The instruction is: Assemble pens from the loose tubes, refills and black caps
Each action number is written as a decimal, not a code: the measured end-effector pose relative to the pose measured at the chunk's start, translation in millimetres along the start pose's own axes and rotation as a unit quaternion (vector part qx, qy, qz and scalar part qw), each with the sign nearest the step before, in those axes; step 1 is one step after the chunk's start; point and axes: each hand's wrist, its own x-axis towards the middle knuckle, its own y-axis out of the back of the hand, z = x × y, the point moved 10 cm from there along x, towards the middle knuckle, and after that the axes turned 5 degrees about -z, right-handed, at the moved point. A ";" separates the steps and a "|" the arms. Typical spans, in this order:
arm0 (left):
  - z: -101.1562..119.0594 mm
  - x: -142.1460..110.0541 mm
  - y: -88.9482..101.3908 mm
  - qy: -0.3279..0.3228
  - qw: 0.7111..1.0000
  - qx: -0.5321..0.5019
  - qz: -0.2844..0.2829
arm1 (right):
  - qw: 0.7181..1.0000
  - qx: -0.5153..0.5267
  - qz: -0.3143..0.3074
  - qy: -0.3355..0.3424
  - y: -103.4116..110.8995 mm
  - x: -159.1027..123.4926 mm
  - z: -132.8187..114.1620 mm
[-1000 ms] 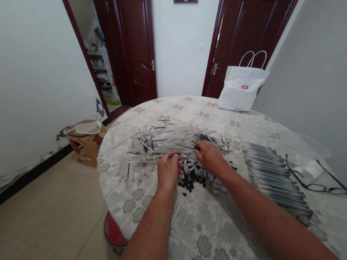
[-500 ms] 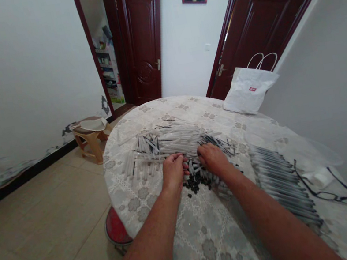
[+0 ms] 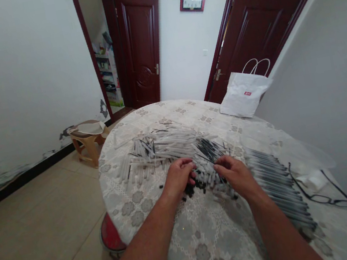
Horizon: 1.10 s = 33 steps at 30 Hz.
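My left hand (image 3: pixel 181 175) is over the near edge of a heap of small parts, thumb and fingers pinched together; whatever they hold is hidden. To its right my right hand (image 3: pixel 237 173) is closed at the fingertips on the end of a thin black rod that looks like a pen refill, beside a bundle of black refills (image 3: pixel 209 148). Small whitish pieces (image 3: pixel 211 176) lie between the hands. Little black plugs (image 3: pixel 189 190) are scattered under my left hand. Beyond both hands spreads a pile of translucent white tubes (image 3: pixel 176 143), like pen barrels.
Right of my right arm, a row of dark-cored tubes (image 3: pixel 278 183) lies on the round table (image 3: pixel 195 251), near eyeglasses (image 3: pixel 330 198) and clear plastic film. A white paper bag (image 3: pixel 244 94) stands at the back. A red stool (image 3: pixel 111 233) and a tan stool (image 3: pixel 88 140) are left.
My right hand has moved right and toward me, away from the black refills. My left hand has shifted slightly right and nearer. The view has tilted up a little.
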 end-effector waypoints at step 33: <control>18.8 8.0 11.3 -0.101 0.977 -0.188 0.012 | 0.996 -0.007 0.067 0.054 6.9 -9.4 -15.0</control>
